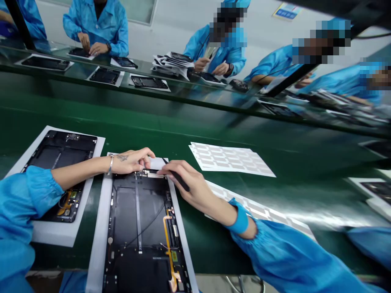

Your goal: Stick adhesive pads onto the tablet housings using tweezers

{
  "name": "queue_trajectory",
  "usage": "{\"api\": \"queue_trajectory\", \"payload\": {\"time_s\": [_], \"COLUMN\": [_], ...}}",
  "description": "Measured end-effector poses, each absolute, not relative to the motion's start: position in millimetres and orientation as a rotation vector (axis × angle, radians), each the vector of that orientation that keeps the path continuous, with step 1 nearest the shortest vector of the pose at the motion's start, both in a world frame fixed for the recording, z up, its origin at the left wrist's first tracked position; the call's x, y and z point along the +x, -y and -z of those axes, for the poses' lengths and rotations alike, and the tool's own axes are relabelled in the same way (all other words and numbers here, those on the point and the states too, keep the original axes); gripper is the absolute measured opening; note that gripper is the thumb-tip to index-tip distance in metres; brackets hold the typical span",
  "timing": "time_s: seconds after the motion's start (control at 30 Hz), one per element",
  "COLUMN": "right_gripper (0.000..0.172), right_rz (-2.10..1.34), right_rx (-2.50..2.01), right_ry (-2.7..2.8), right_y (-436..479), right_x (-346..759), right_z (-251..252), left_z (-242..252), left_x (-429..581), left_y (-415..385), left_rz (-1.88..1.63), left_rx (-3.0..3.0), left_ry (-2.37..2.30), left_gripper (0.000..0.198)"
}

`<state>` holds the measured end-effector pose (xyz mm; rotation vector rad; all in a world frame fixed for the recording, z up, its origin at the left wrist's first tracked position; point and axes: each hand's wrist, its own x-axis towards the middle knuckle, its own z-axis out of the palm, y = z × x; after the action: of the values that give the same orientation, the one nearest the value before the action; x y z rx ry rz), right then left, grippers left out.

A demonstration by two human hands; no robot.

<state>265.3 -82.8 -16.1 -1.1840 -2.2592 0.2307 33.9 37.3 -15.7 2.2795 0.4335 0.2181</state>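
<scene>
Together, left hand [130,160] pinches a white label [157,163], right hand [186,183] clamps black tweezers [180,181] over a tablet housing [128,211]

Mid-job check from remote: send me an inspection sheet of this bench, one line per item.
Surface: glossy green conveyor belt.
Job's things: white rectangular label above the top edge of a black device back panel.
Clutter: second black panel; two white die-cut label sheets.
Hands: left hand holds the label's end; right hand grips a slim black tool.
Cables: yellow flex cable and thin black wire on the panel.
Surroundings: co-workers in blue smocks across the belt.
</scene>
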Motion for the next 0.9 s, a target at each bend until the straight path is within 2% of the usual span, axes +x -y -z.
{"api": "queue_trajectory", "payload": {"time_s": [0.27, 0.4, 0.53, 0.7, 0.9], "right_gripper": [0.030, 0.028, 0.023, 0.029, 0.036], "right_rz": [0.102, -0.095, -0.355, -0.338, -0.483], "right_rx": [-0.935, -0.905, -0.998, -1.194, -1.177], "right_ry": [2.527, 2.464, 2.013, 1.455, 1.243], "right_y": [59.4, 58.0, 54.6, 36.6, 20.1], "right_x": [254.4, 252.9, 253.6, 266.4, 276.7], "right_z": [35.6, 36.1, 37.3, 37.1, 44.0], "left_z": [23.5, 25.2, 13.9, 5.6, 11.0], "left_x": [36.7, 34.5, 27.6, 23.5, 7.9], "left_y": [-38.2, -35.2, -31.6, -25.5, -35.4], "left_rz": [-0.248, -0.272, -0.181, 0.063, -0.029], "left_rx": [2.223, 2.338, 2.642, 2.794, 2.817], "left_ry": [-0.453, -0.499, -0.927, -0.983, -1.061], "left_gripper": [0.043, 0.045, 0.048, 0.015, 0.012]}}
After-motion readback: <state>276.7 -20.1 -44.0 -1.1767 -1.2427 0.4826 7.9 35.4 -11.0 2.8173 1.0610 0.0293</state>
